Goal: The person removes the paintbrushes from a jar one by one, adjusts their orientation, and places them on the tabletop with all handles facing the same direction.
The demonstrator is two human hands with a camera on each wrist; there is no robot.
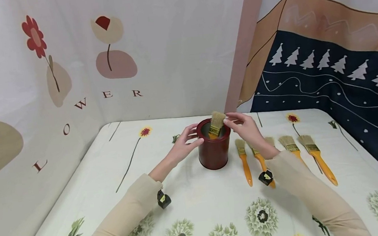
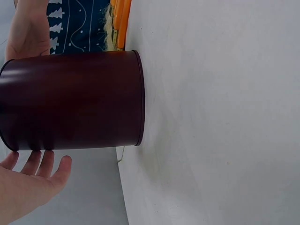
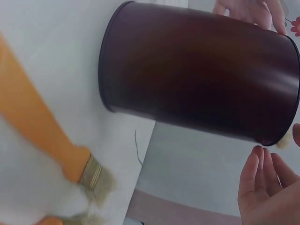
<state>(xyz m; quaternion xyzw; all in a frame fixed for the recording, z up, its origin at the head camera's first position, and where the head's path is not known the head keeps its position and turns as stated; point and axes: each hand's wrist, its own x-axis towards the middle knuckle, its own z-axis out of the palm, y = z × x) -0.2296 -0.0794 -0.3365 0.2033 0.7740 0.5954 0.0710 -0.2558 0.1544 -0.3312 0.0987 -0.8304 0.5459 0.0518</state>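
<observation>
A dark red can (image 1: pixel 213 155) stands upright, and one paintbrush (image 1: pixel 217 123) leans in it, bristles up above the rim and handle hidden inside. My left hand (image 1: pixel 186 142) is at the can's left side; its fingertips (image 2: pixel 48 155) touch the wall, fingers loosely extended. On the other side, my right hand (image 1: pixel 247 128) has its fingertips (image 3: pixel 258 151) right at the rim. Its thumb is close beside the bristles, apart from the other fingers. Several paintbrushes with orange handles (image 1: pixel 246 169) lie on the table to the right, partly covered by my right forearm.
The table (image 1: pixel 184 216) has a white cloth printed with flowers. A pale printed curtain (image 1: pixel 176 51) hangs behind it, and a dark blue cloth with white trees (image 1: pixel 307 81) hangs at the right. Small black cameras (image 1: pixel 266 177) are worn on both wrists.
</observation>
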